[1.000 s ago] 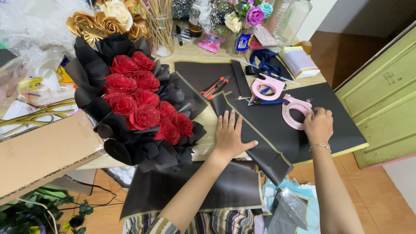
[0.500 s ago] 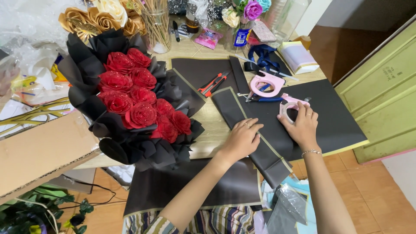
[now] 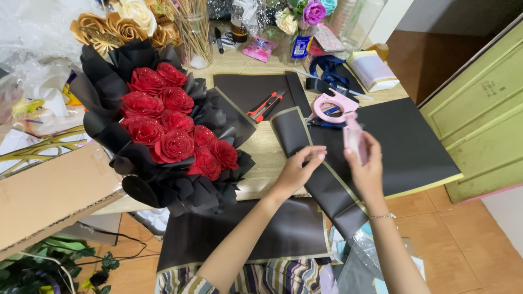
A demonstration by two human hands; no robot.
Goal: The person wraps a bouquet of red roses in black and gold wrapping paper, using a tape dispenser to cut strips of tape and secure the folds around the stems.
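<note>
My right hand [image 3: 366, 166] grips a pink tape dispenser [image 3: 354, 137], lifted edge-on above the black wrapping sheet [image 3: 406, 144]. My left hand [image 3: 299, 169] hovers close beside it with fingers reaching toward the dispenser, over a folded black paper strip [image 3: 321, 179] with a gold edge. A second pink tape dispenser [image 3: 332, 106] lies on the table behind. To the left rests a bouquet of glittery red roses [image 3: 174, 130] wrapped in black paper.
Red cutters [image 3: 265, 106] lie on a black sheet. Gold paper roses [image 3: 122, 27], a jar of sticks [image 3: 195, 32], blue ribbon [image 3: 327, 68] and a small white box [image 3: 373, 71] line the back. A cardboard box [image 3: 52, 196] sits left, a green cabinet [image 3: 479, 114] right.
My right hand lifted the pink tape dispenser off the black sheet and turned it edge-on. My left hand moved right, from the folded strip toward the dispenser.
</note>
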